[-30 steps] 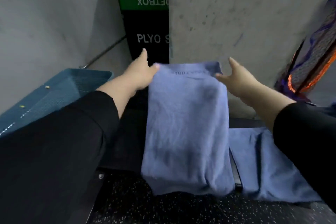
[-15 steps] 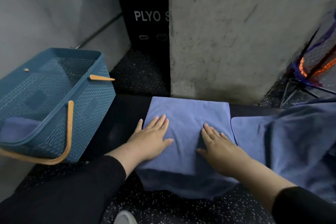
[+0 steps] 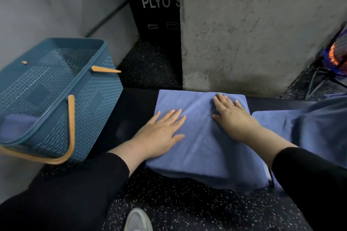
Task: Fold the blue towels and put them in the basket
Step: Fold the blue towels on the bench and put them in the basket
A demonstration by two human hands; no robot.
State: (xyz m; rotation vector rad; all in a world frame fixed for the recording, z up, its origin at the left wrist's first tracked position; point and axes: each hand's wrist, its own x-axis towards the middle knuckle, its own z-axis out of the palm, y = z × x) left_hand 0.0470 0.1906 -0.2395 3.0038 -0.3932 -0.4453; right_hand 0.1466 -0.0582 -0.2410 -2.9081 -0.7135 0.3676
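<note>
Right, we've got both palms down on the soft blue terry towel (image 3: pixel 202 137), which lies part-folded on the long black padded bench (image 3: pixel 131 118) w/ its near edge drooping over the front toward the speckled rubber floor (image 3: pixel 187 204). Our left hand (image 3: pixel 161 135) is spread flat on the towel's left half, fingers straight and fanned a bit, gripping nothing. Our right hand (image 3: pixel 232 116) is flat too, further back near the far edge, fingers straight and pressing the cloth down; no pinch, no curl on either side. Looks to us like a smoothing step, probably between folds, since this towel seems too wide yet for a tidy stack. Just left of the bench sits the teal woven-plastic basket with tan handles (image 3: pixel 97 105), well apart from our hands, and through its mesh we make out a pale blue folded cloth (image 3: pixel 16 125) at the bottom, so at least one towel seems done already. Over on the right, touching or nearly touching our towel's edge, lies a rumpled heap of more blue towels (image 3: pixel 300 127), unfolded; how many, we can't tell. So, approx: one in, one in hand, the rest waiting. Still to come, by our reckoning, are another fold or two, then the lift across into the basket.
</note>
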